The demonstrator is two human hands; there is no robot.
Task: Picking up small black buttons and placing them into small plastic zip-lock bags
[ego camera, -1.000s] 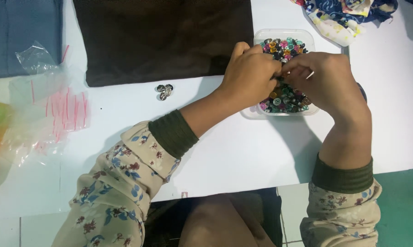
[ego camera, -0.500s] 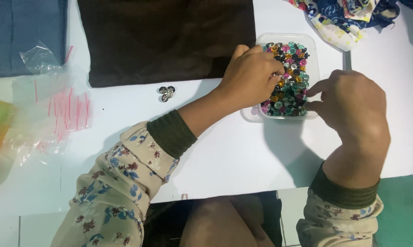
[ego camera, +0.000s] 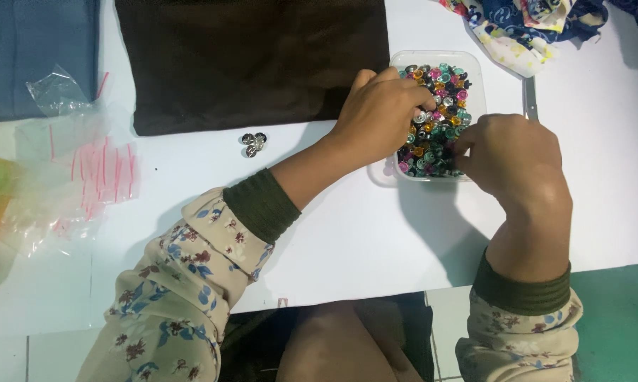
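Left hand (ego camera: pixel 379 113) pinches into beads (ego camera: pixel 436 117) in the tub (ego camera: pixel 474 71) at table's far side, right hand (ego camera: pixel 513 159) fingers curled, grip unclear; a nudge could tip tub.

Bright, even light from overhead, slightly cool. White table (ego camera: pixel 333 233) is near blown out, with little surface detail. Soft-edged shadows fall toward the viewer beneath the left hand (ego camera: pixel 379 113), the right hand (ego camera: pixel 513 166) and the clear container (ego camera: pixel 474 71). Small glints show on the shiny pieces inside. Dark brown cloth (ego camera: pixel 248 64) holds almost no texture. Plastic bags (ego camera: pixel 71 177) at the left edge look smeared and soft; centre reasonably sharp. Mild compression blockiness throughout.
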